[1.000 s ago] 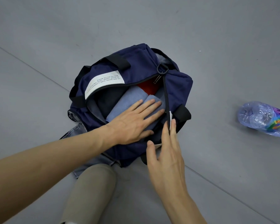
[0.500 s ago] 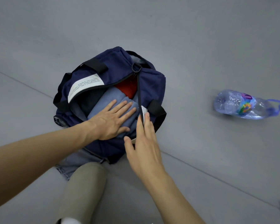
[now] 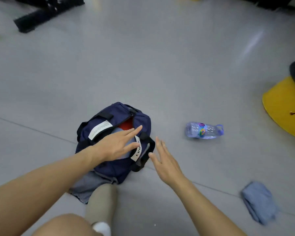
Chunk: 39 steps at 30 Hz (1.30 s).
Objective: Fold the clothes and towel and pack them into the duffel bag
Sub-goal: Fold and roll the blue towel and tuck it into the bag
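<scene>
While the left hand (image 3: 115, 148) hung over the open duffel bag (image 3: 143, 120), fingers (image 3: 134, 132) straight, the right hand (image 3: 166, 165) hovered beside it, fingers spread; a bottle (image 3: 203, 130) lay at three o'clock, a folded blue cloth (image 3: 259, 201) at four.

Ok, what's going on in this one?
A person sitting on the floor is packing a navy duffel bag. The left hand is spread flat over its open top, where a red item shows inside. The right hand is open beside the bag, holding nothing. A folded light blue cloth lies unpacked on the floor to the right, a grey garment sticks out from under the bag, and a plastic water bottle lies nearby.
</scene>
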### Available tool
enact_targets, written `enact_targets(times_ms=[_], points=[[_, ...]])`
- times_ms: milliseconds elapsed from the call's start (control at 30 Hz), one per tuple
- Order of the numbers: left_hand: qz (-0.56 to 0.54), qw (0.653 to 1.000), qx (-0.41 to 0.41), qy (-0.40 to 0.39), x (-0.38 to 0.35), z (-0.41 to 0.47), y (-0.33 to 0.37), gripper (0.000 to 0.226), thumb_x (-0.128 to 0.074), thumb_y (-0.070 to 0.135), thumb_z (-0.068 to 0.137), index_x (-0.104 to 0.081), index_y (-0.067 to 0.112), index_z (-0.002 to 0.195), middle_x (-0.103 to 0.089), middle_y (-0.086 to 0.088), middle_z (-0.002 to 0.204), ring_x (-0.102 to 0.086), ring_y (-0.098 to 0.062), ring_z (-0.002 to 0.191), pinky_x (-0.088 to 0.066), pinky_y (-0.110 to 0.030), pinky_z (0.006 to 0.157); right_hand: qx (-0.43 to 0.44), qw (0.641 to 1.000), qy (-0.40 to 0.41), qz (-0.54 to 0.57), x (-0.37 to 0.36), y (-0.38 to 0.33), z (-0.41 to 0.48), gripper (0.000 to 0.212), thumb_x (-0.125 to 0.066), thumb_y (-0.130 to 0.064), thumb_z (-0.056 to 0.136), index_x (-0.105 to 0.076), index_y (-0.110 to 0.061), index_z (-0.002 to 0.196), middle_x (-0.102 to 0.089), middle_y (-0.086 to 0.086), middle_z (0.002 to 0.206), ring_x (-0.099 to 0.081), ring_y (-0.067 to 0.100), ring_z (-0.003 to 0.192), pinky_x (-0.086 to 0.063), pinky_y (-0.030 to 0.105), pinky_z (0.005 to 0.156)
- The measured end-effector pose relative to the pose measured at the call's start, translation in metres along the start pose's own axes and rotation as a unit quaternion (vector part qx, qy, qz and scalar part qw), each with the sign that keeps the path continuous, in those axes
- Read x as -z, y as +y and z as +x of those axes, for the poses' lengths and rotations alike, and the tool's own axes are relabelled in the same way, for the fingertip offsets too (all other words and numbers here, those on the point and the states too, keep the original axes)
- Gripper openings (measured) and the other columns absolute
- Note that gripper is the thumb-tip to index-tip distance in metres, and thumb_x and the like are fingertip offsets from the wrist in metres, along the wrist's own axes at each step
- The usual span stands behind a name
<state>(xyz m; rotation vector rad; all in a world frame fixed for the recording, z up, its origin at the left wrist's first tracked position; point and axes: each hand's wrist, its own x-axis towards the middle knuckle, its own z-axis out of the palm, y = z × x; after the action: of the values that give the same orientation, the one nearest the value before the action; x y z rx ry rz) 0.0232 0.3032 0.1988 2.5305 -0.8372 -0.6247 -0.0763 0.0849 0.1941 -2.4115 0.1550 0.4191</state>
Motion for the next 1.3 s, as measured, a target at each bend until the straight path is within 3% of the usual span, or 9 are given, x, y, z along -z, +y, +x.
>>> enact_targets(times_ms=[67, 167, 267, 567, 667, 800, 900, 1000, 1300], points=[[0.009, 1.000, -0.011, -0.026, 0.033, -0.011, 0.029, 0.073, -0.030, 0.072, 0.095, 0.004, 0.049, 0.155, -0.013, 0.011, 0.167, -0.012, -0.004, 0.152, -0.018, -0.031, 0.122, -0.027, 0.999, 0.019, -0.030, 0.042, 0.012, -0.025, 0.066, -0.036, -0.055, 0.103, 0.003, -0.045, 0.157, 0.000, -0.010, 0.168, -0.010, 0.009, 0.153, -0.021, 0.035, 0.118], [0.034, 0.997, -0.040, -0.050, 0.065, -0.017, 0.074, 0.078, -0.025, 0.086, 0.084, 0.012, 0.061, 0.148, -0.006, 0.014, 0.167, -0.009, -0.005, 0.153, -0.017, -0.037, 0.123, -0.085, 0.993, 0.051, -0.058, 0.105, 0.035, -0.068, 0.067, -0.037, -0.058, 0.102, 0.000, -0.046, 0.156, -0.010, -0.006, 0.168, -0.028, 0.023, 0.149, -0.028, 0.038, 0.115], [0.026, 0.997, -0.056, -0.034, 0.071, -0.013, 0.128, 0.078, -0.027, 0.081, 0.087, 0.008, 0.057, 0.151, -0.011, 0.011, 0.167, -0.017, -0.012, 0.153, -0.017, -0.036, 0.123, -0.126, 0.986, 0.092, -0.060, 0.157, 0.064, -0.098, 0.065, -0.034, -0.063, 0.100, -0.003, -0.051, 0.155, -0.032, 0.002, 0.161, -0.044, 0.035, 0.137, -0.036, 0.039, 0.103], [-0.004, 0.994, -0.100, -0.039, -0.030, 0.083, 0.314, 0.070, -0.036, 0.064, 0.098, -0.007, 0.044, 0.158, -0.032, 0.006, 0.160, -0.049, -0.019, 0.131, -0.029, -0.033, 0.110, -0.160, 0.969, 0.169, -0.082, 0.240, 0.219, -0.193, 0.069, -0.035, -0.059, 0.102, -0.005, -0.036, 0.160, -0.025, 0.000, 0.164, -0.030, 0.022, 0.148, -0.028, 0.035, 0.116], [-0.023, 0.990, -0.121, -0.072, -0.089, 0.112, 0.365, 0.068, -0.040, 0.057, 0.101, -0.009, 0.040, 0.159, -0.035, 0.004, 0.158, -0.054, -0.016, 0.111, -0.028, -0.030, 0.110, -0.205, 0.961, 0.178, -0.045, 0.229, 0.291, -0.217, 0.068, -0.036, -0.056, 0.103, -0.007, -0.035, 0.160, -0.030, 0.003, 0.162, -0.036, 0.023, 0.145, -0.031, 0.034, 0.112], [-0.004, 0.982, -0.137, -0.127, -0.178, 0.158, 0.402, 0.069, -0.034, 0.063, 0.099, -0.005, 0.044, 0.158, -0.034, 0.000, 0.159, -0.049, -0.020, 0.132, -0.029, -0.035, 0.115, -0.254, 0.948, 0.190, 0.014, 0.186, 0.380, -0.235, 0.065, -0.036, -0.050, 0.105, -0.008, -0.031, 0.160, -0.023, 0.002, 0.165, -0.032, 0.022, 0.147, -0.029, 0.032, 0.114], [0.007, 0.978, -0.136, -0.160, -0.238, 0.176, 0.414, 0.068, -0.032, 0.064, 0.099, -0.002, 0.046, 0.157, -0.041, 0.000, 0.154, -0.053, -0.018, 0.123, -0.033, -0.034, 0.109, -0.294, 0.939, 0.178, 0.032, 0.144, 0.432, -0.236, 0.064, -0.033, -0.050, 0.106, -0.003, -0.034, 0.160, -0.012, 0.004, 0.168, -0.031, 0.029, 0.147, -0.033, 0.037, 0.111], [0.003, 0.974, -0.124, -0.188, -0.285, 0.188, 0.412, 0.069, -0.031, 0.065, 0.098, -0.001, 0.047, 0.157, -0.046, 0.002, 0.144, -0.056, -0.013, 0.111, -0.033, -0.030, 0.098, -0.321, 0.931, 0.166, 0.049, 0.105, 0.476, -0.224, 0.062, -0.031, -0.049, 0.106, -0.003, -0.035, 0.160, -0.006, 0.006, 0.168, -0.024, 0.029, 0.150, -0.030, 0.039, 0.114], [0.005, 0.971, -0.081, -0.225, -0.365, 0.212, 0.365, 0.071, -0.035, 0.064, 0.097, -0.001, 0.047, 0.157, -0.049, 0.004, 0.142, -0.059, -0.009, 0.099, -0.034, -0.027, 0.089, -0.363, 0.918, 0.161, 0.001, 0.040, 0.543, -0.164, 0.067, -0.040, -0.049, 0.104, -0.007, -0.035, 0.160, -0.008, 0.004, 0.167, -0.020, 0.031, 0.148, -0.033, 0.040, 0.113]])
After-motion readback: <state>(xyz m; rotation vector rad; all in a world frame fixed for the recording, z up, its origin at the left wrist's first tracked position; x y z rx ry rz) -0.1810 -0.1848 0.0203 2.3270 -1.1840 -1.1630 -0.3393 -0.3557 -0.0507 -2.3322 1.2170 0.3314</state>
